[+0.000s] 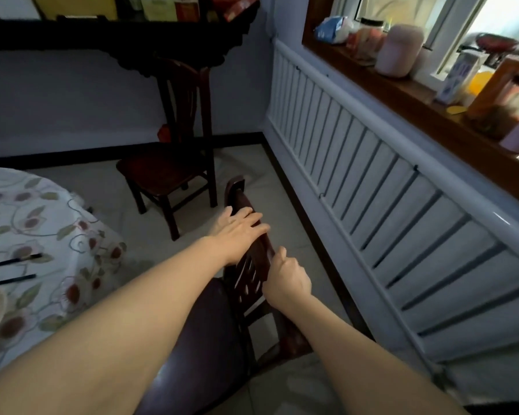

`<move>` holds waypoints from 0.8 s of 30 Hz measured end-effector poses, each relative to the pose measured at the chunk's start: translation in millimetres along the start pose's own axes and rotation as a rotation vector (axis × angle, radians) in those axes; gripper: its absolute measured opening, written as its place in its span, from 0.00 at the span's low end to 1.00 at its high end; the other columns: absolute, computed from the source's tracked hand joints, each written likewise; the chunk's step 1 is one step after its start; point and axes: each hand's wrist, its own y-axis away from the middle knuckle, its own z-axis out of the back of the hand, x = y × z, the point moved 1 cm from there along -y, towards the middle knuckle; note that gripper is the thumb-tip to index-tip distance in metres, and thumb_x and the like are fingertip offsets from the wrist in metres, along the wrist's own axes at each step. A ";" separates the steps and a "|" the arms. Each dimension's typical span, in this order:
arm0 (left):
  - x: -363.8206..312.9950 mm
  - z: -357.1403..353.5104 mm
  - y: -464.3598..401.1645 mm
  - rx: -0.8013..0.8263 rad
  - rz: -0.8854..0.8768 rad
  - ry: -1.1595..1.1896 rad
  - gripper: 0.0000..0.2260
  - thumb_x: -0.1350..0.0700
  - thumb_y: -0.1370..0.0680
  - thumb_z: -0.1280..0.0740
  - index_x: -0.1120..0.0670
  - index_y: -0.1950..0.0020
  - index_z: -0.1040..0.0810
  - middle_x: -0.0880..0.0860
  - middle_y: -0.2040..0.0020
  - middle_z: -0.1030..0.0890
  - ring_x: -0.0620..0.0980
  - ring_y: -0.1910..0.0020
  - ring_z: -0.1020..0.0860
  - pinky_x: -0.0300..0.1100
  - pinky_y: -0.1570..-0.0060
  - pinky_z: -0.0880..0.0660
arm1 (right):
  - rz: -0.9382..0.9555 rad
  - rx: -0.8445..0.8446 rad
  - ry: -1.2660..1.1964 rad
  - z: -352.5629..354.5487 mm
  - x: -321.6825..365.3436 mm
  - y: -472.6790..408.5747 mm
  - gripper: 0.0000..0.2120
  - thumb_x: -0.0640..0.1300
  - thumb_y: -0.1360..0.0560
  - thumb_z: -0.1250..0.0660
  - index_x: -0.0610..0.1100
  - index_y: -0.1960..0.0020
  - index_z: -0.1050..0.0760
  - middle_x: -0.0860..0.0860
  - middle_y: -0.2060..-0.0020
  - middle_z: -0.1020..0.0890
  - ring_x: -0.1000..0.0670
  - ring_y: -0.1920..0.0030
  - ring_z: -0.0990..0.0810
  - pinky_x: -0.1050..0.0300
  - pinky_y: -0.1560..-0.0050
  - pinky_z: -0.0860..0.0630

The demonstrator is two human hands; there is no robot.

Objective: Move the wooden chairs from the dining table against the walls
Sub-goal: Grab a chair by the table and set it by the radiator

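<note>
The room is dim. Daylight comes in from the window at the top right — it glares white there. The jars on the sill look blurry. The far chair sits in dark shadow — straight lines bend at the edges.

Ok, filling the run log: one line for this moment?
left hand: flat on dark wooden chair backrest | right hand: gripping backrest edge | chair beside white radiator

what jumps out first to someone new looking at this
Two bare arms reach in from below: the left hand lies flat on the top rail of a dark wooden chair, while the right hand grips its backrest edge. Another dark wooden chair stands at the far wall.
</note>
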 end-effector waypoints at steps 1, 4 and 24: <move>2.1 -1.7 -10.1 -0.004 -0.013 -0.014 0.33 0.63 0.27 0.32 0.48 0.26 0.42 0.53 0.23 0.45 0.55 0.24 0.49 0.56 0.29 0.46 | 0.000 0.000 -0.003 -2.1 0.3 -6.3 0.25 0.41 0.24 0.36 0.40 0.31 0.42 0.42 0.39 0.26 0.42 0.39 0.25 0.52 0.45 0.27; 3.7 -7.7 -35.9 -0.040 -0.059 -0.039 0.21 0.61 0.24 0.37 0.51 0.32 0.32 0.54 0.28 0.35 0.54 0.26 0.44 0.55 0.30 0.46 | -0.018 -0.039 -0.016 -6.5 2.6 -18.4 0.19 0.40 0.24 0.37 0.41 0.35 0.37 0.43 0.42 0.24 0.43 0.41 0.23 0.53 0.49 0.26; 23.5 40.1 -68.1 -0.100 -0.572 -0.301 0.06 0.59 0.24 0.38 0.55 0.51 0.23 0.53 0.49 0.20 0.57 0.48 0.21 0.46 0.60 0.30 | -0.131 -0.113 0.012 37.3 21.5 -10.1 0.13 0.42 0.30 0.31 0.44 0.47 0.26 0.46 0.53 0.21 0.43 0.51 0.20 0.55 0.61 0.32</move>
